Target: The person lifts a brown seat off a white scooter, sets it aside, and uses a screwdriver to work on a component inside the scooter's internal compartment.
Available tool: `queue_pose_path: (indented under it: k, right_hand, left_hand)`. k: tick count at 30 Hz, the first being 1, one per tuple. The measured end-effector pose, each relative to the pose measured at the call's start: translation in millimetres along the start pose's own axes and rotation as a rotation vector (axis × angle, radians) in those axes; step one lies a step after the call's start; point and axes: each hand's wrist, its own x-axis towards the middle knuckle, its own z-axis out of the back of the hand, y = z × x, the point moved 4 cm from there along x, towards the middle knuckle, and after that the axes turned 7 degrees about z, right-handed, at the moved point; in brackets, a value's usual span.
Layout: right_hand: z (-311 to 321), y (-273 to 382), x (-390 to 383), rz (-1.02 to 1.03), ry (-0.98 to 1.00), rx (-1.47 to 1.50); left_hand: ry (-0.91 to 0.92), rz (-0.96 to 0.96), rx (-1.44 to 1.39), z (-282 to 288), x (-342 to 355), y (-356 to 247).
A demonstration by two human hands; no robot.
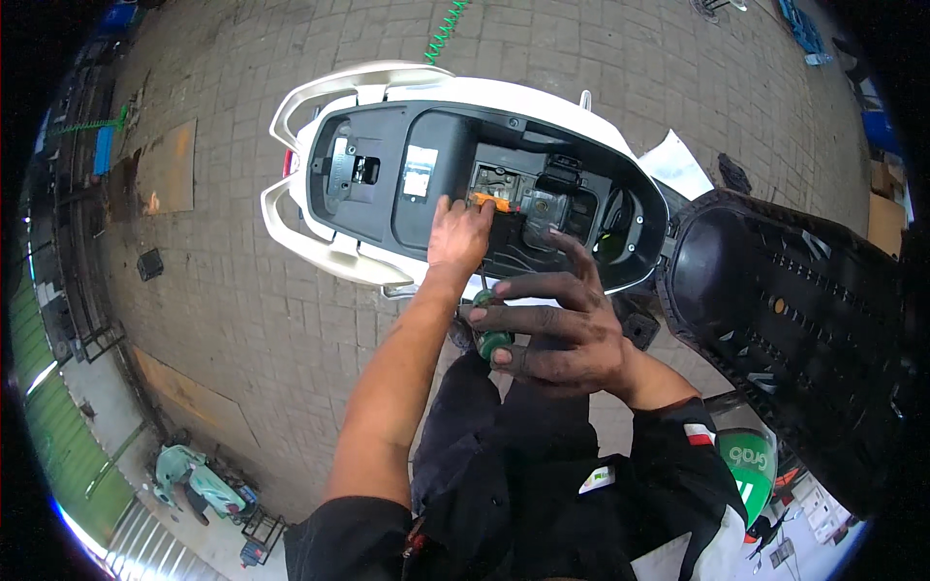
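Observation:
My left hand [460,235] reaches over the open under-seat compartment [509,259] of a white scooter [373,259], its fingers curled. A small orange piece [496,201] lies right at its thumb, beside the battery-like part [496,180] in a recess. Whatever the curled fingers hold is hidden. Nearer to me, my right hand [572,334] holds a screwdriver [494,344] by its green handle between thumb and fingers. The thin shaft points away toward the compartment. One finger of that hand is stretched out, off the handle.
The black seat [775,310] is swung open to the right, underside up. White grab rails [334,247] stick out at the scooter's left end. A coiled green hose [446,34] lies beyond it on the paving. A pale green scooter [199,479] and a green helmet [746,470] are farther off.

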Motion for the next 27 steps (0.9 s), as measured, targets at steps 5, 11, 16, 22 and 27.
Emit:
queue_pose_path:
  k: [5, 11, 16, 22, 27]
  right_hand:
    - [4.6, -2.0, -7.1, -0.011, -0.09, -0.048]
    - [3.6, 0.8, -2.5, -0.031, 0.038, -0.023]
    - [1.2, -0.5, 6.1, -0.064, -0.059, 0.019]
    - [1.3, -1.7, -6.5, -0.046, -0.016, -0.01]
    - [-6.1, -2.9, 8.4, 0.021, 0.092, 0.202]
  left_hand:
    - [-0.054, -0.011, 0.002, 0.4, 1.4, -2.9]
    - [-0.04, -0.019, 0.0, 4.7, 2.1, -2.6]
    - [-0.048, -0.023, 0.01, 3.3, 2.2, -3.1]
    - [-0.089, -0.028, 0.014, 0.7, 1.3, -3.1]
    - [-0.089, -0.034, -0.01, 1.7, -0.3, -2.0]
